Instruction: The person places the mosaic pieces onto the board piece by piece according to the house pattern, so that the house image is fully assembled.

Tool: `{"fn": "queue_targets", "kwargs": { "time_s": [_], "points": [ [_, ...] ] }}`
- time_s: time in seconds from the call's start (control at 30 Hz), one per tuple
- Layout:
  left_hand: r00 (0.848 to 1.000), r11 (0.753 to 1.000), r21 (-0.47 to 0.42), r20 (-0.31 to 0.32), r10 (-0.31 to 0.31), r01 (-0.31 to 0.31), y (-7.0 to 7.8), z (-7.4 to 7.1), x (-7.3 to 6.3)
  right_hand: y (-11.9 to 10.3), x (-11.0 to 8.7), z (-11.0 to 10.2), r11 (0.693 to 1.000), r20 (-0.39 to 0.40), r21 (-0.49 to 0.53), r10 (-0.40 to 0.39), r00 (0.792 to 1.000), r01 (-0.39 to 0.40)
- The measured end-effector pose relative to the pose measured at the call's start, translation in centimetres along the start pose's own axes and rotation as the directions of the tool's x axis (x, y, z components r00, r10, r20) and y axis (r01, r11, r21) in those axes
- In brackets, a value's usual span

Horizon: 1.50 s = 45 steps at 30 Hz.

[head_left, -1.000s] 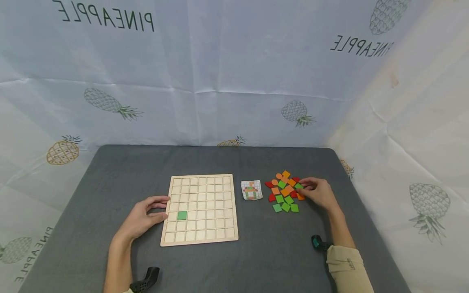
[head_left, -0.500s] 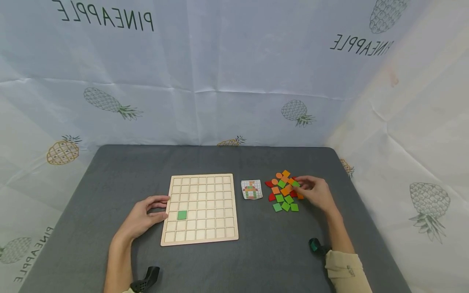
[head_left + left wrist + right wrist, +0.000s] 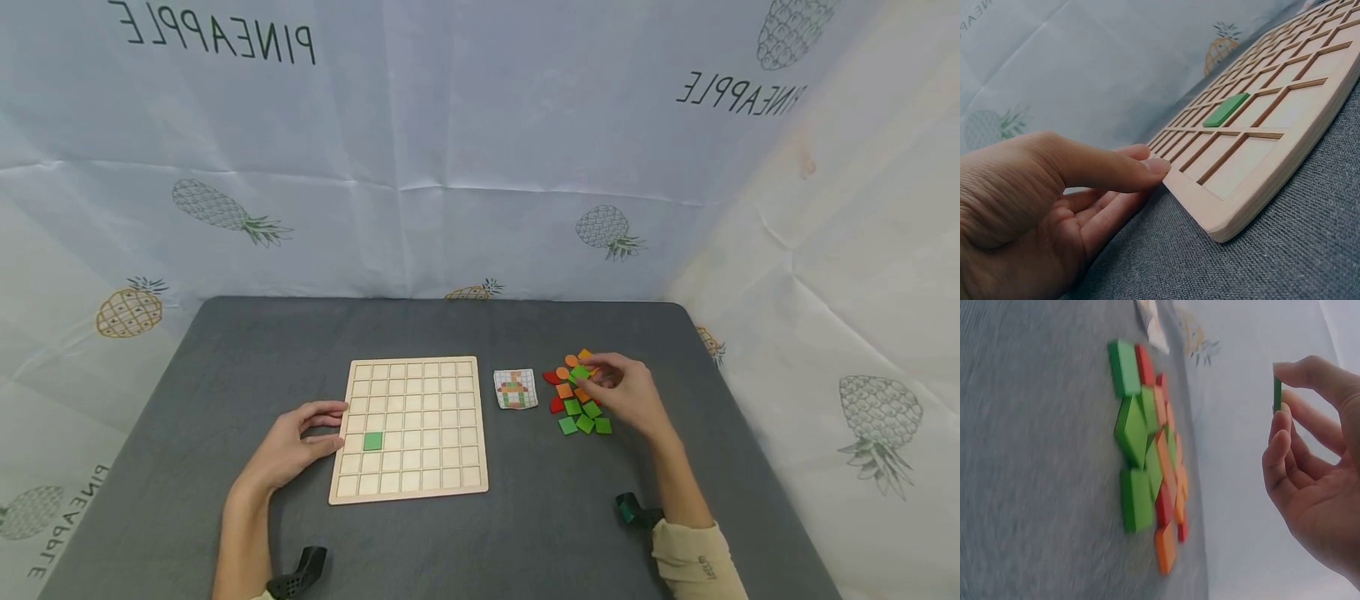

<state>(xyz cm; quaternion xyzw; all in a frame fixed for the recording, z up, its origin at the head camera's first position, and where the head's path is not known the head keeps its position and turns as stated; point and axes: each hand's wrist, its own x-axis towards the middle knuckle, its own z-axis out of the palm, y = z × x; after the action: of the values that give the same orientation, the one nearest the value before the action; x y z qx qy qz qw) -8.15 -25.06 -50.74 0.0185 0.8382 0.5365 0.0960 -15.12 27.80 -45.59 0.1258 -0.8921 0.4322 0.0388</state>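
Observation:
My left hand [image 3: 288, 446] rests at the left edge of a wooden grid board [image 3: 408, 487], thumb tip on the rim and fingers loosely extended along that side. One green square tile [image 3: 372, 441] sits in a cell of the board, shown closer as a green tile [image 3: 1226, 110] in the left wrist view. My right hand [image 3: 630, 392] pinches another green tile [image 3: 1277, 394] between thumb and fingers, raised over a pile of red, orange and green tiles [image 3: 572, 407]. Part of that pile is hidden behind the hand in the head view.
A small pattern card [image 3: 515, 389] printed with a coloured figure on a grid lies between the board and the pile. The grey table [image 3: 420, 329] backs onto a pineapple-print curtain [image 3: 420, 242]. A black wrist device [image 3: 298, 573] is on the left arm.
My right hand has lifted a green tile from the right side of the pile and moved left over the other tiles. My left hand and the board stay put.

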Motion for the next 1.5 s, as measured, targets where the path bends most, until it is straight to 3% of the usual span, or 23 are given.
{"fn": "queue_targets", "kwargs": {
  "time_s": [0.67, 1.2, 1.5],
  "points": [
    [1.000, 1.000, -0.012, 0.009, 0.019, -0.019, -0.1, 0.1, -0.1, -4.8, 0.6, 5.1, 0.985, 0.043, 0.120, -0.130, 0.991, 0.125],
    [1.000, 1.000, -0.017, 0.012, 0.024, -0.024, -0.3, -0.1, 0.0, -8.8, 1.7, 10.5, 0.966, 0.165, 0.112, -0.250, 0.954, 0.233],
    [1.000, 0.999, -0.028, 0.016, 0.020, -0.020, -0.3, -0.1, 0.0, -10.3, 1.9, 13.1, 0.961, 0.251, 0.150, -0.264, 0.931, 0.232]
  ]
}}
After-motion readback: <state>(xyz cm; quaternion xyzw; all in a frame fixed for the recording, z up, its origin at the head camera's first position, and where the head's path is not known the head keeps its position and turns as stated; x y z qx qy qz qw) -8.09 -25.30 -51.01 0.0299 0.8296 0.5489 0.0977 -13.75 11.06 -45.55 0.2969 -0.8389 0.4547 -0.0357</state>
